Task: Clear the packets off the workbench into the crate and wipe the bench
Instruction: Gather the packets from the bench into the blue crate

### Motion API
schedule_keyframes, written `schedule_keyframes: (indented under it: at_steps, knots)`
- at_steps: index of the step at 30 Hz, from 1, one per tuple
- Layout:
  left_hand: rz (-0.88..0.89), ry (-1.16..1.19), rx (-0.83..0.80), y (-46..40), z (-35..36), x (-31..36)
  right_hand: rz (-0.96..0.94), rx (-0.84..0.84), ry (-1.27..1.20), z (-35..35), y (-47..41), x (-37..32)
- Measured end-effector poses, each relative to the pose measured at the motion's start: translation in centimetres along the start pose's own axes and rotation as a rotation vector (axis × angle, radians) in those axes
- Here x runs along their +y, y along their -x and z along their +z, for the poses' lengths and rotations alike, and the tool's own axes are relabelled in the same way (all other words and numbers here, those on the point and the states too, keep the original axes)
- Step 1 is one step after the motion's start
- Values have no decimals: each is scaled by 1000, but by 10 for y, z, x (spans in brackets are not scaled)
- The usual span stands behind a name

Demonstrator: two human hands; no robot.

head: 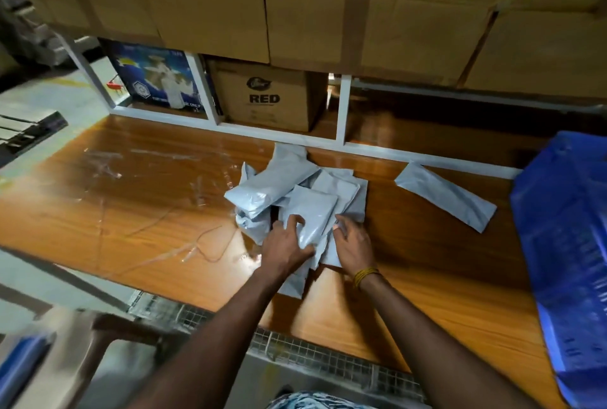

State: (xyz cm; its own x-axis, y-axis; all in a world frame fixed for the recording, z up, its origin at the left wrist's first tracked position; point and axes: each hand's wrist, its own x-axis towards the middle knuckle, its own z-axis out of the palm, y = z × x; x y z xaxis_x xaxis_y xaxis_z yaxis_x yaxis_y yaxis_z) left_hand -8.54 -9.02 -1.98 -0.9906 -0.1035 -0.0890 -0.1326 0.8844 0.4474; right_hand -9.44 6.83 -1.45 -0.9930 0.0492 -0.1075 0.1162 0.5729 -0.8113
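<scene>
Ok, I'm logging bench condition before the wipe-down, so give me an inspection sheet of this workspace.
Surface: wooden workbench, glossy, with pale smears and scuffs on its left part.
Job's things: pile of grey packets mid-bench; one lone packet to its right; blue crate at the right edge.
Clutter: thin loop of string or wire left of the pile.
Hands: left hand and right hand both on the pile's near side, fingers curled on packets.
Cables: nothing seen for certain.
Surroundings: cardboard cartons stacked above; "RED" box and a printed blue box in the cubbies behind.
</scene>
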Motion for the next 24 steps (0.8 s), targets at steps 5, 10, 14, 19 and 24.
schedule_keyframes:
  at_steps: [5, 10, 14, 19, 24]
  knots:
    - [2, 369, 178, 6, -13, -7, 78, 233, 46, 18, -3, -15]
    - [-7, 602, 238, 10, -28, -18, 143, 242, 376, 41, -21, -41]
    - [-60, 684, 249, 16, -37, -26, 210, 121, 590, 55, -40, -52]
    - [-45, 670, 289, 18, -42, -27, 176, 158, 592, 57, -40, -48]
    - [16, 582, 312, 20, -40, -10, 108, 295, 233, 37, -25, -41]
